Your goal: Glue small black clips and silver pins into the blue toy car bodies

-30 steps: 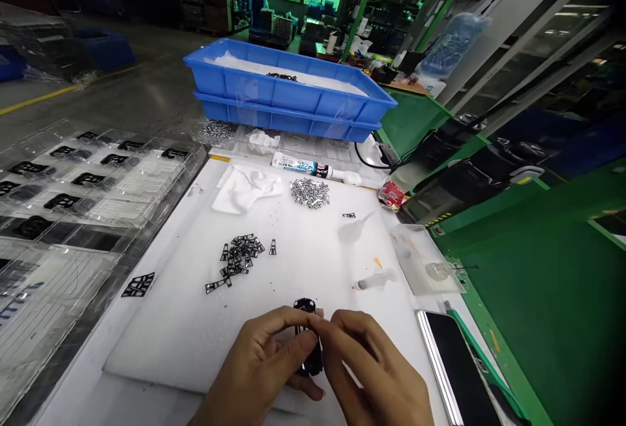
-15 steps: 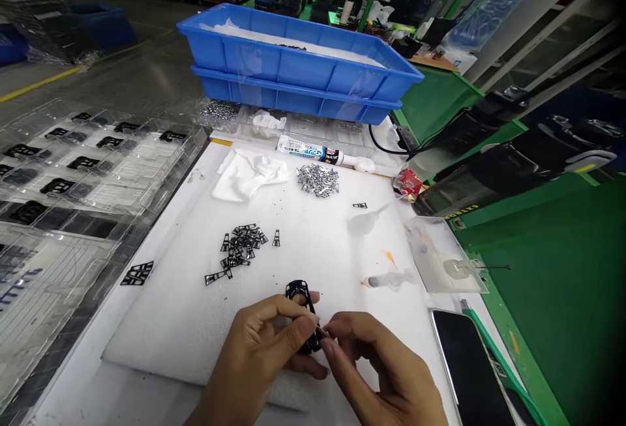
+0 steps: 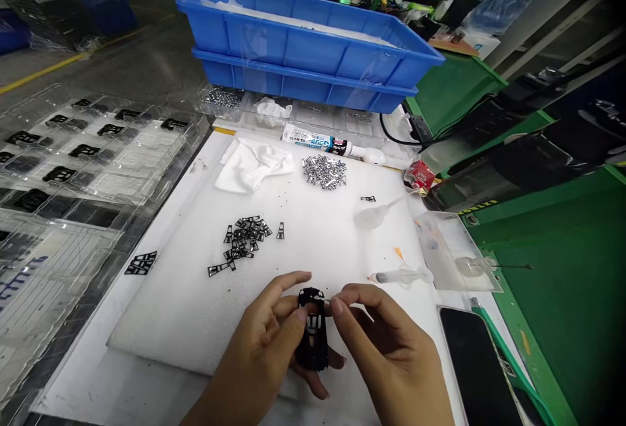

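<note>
My left hand (image 3: 267, 341) is closed around a black model car body (image 3: 313, 348), thumb on its near side and fingertips showing beneath. The glossy shell stands lengthwise, one end pointing away from me. My right hand (image 3: 386, 341) pinches a tiny silvery piece (image 3: 321, 299) between thumb and forefinger, at the shell's far end; whether it touches the shell I cannot tell. Beyond my hands, small black frame-shaped parts (image 3: 244, 238) lie in a heap on the white foam sheet (image 3: 166, 308). A pile of shiny silver parts (image 3: 324, 172) sits farther back.
Two stacked blue bins (image 3: 303, 54) stand behind a glue tube (image 3: 315, 141) and white cloth (image 3: 252, 165). At right are a syringe (image 3: 403, 276), a clear box (image 3: 454, 250) and a phone (image 3: 476, 367). Clear trays with black parts (image 3: 83, 151) lie at left.
The car body has turned so more of its top shows. My right fingertips have moved from its near end to its far end, and my left forefinger has lifted off. The view has shifted slightly.
</note>
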Demonstrator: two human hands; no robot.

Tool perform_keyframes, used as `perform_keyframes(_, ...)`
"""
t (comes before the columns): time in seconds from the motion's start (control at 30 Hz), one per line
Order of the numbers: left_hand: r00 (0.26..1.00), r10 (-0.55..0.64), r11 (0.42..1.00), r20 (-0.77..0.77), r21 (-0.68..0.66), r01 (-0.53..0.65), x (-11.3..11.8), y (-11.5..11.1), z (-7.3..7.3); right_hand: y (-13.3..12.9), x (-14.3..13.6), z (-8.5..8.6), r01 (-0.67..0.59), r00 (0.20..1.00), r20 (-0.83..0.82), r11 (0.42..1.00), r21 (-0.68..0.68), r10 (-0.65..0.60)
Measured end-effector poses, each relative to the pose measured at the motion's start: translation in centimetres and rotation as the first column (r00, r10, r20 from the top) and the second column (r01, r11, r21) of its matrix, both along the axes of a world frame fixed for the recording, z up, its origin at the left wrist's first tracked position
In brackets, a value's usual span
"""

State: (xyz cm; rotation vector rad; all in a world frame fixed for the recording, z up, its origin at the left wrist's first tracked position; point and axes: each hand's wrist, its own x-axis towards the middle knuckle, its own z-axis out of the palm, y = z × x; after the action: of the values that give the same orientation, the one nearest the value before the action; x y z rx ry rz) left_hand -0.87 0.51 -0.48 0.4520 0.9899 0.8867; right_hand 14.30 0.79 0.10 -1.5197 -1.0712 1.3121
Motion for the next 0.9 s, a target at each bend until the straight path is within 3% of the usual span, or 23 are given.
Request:
perform_keyframes(0.1,0.999,-0.030,0.999,-0.016,0.038,0.031,0.1,0.0,-0.3,-0.2,-0.5,-0.8,-0.005,0.999,-0.043,0.998,-0.066,0.002)
perform_keyframes(0.33,0.998,-0.014,0.997,-0.063,0.080,0.019,0.5,-0.3,-0.3,0.0,-0.8,-0.7,-0.027,0.992,0.128,0.992,0.124,0.011)
perform_keyframes(0.5,0.983,0.028,0.995,-0.182,0.098,-0.010,0.7,-0.8,0.0,-0.4,-1.4,-1.0,-0.011,0.991,0.136,0.987,0.160,-0.011)
perform_keyframes(0.63,0.942,0.098,0.990,-0.321,0.131,-0.058,0.8,-1.3,-0.2,-1.0,-1.5,-1.0,-0.011,1.000,-0.016,1.000,0.019,0.011)
perform_keyframes(0.73,0.927,0.103,0.982,-0.361,0.187,-0.036,0.9,-1.4,-0.3,-1.0,-1.3,-0.6,-0.088,0.986,-0.147,0.991,-0.096,0.073)
perform_keyframes(0.8,0.928,0.105,0.981,-0.359,0.188,-0.038,0.9,-1.4,-0.2,-0.9,-1.2,-0.6,-0.113,0.981,-0.174,0.987,-0.117,0.092)
perform_keyframes(0.9,0.947,0.092,0.987,-0.308,0.157,-0.044,1.0,-1.3,-0.1,-0.9,-1.2,-1.1,-0.056,0.992,-0.119,0.996,-0.071,0.047)
